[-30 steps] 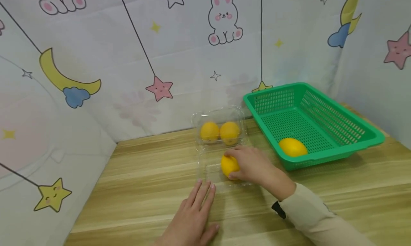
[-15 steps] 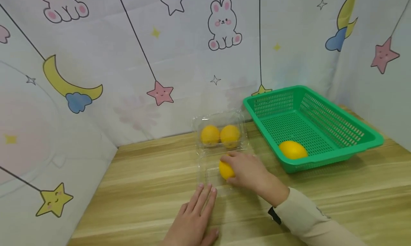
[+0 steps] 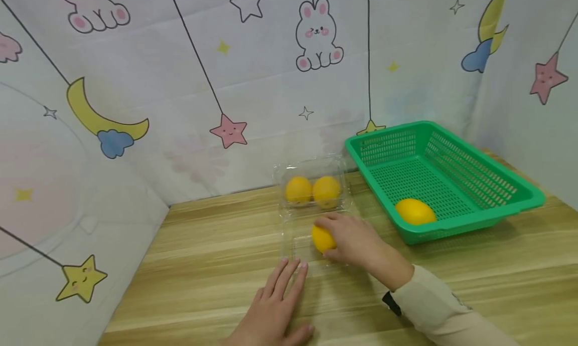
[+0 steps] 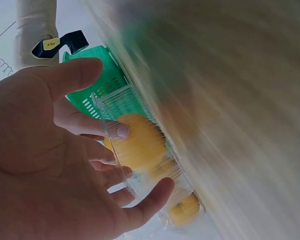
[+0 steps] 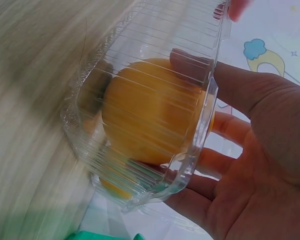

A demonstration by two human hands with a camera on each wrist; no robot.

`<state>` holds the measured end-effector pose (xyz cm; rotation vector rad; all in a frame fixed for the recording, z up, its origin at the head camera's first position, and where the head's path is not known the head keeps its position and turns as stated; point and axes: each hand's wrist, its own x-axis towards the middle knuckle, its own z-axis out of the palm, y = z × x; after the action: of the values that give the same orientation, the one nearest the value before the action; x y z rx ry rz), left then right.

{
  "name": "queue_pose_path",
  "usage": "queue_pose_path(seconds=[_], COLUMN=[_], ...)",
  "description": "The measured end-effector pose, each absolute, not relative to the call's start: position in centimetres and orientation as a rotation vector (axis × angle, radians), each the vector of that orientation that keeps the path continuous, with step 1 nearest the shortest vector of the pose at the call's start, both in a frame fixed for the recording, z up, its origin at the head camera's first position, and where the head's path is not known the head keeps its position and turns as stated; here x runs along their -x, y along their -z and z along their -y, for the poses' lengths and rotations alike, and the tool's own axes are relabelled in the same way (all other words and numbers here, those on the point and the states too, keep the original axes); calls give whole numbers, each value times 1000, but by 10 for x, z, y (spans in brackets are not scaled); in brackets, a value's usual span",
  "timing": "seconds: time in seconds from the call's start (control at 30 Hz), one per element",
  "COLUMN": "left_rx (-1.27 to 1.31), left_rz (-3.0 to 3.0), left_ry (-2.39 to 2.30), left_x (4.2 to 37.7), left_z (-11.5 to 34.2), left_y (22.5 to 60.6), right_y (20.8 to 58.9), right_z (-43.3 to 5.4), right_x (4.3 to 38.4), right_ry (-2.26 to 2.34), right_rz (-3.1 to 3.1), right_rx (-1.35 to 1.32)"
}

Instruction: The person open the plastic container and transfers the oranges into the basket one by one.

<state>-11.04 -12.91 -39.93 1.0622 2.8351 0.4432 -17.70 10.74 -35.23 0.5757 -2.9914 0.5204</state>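
My right hand (image 3: 354, 238) holds an orange (image 3: 321, 238) between thumb and fingers in the near half of a clear plastic clamshell box (image 3: 300, 248). In the right wrist view, fingers curl round this orange (image 5: 150, 110) inside the clear wall. Two more oranges (image 3: 299, 190) sit side by side in the box's far half, behind clear plastic. My left hand (image 3: 273, 303) lies in front of the box with fingers extended, fingertips by its near left corner. In the left wrist view the left hand (image 4: 65, 155) grips nothing; whether its fingertips touch the box, I cannot tell.
A green plastic basket (image 3: 487, 213) stands to the right of the box, with one orange (image 3: 414, 211) in its near left corner. Behind the wooden table (image 3: 203, 255) hangs a white printed cloth (image 3: 262, 85).
The camera view shifts slightly. The right hand keeps its hold on the orange in the near half of the box, and the left hand stays in place.
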Motion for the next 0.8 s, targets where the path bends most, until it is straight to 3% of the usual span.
queue_pose_path(seconds=[0.8], left_rx=[-992], left_rz=[-2665], left_ry=[-943], left_x=[113], left_z=[131], left_y=[400], right_y=[353], right_z=[-111], right_x=[179], right_ry=[-580], right_rz=[2991], right_rx=[-598])
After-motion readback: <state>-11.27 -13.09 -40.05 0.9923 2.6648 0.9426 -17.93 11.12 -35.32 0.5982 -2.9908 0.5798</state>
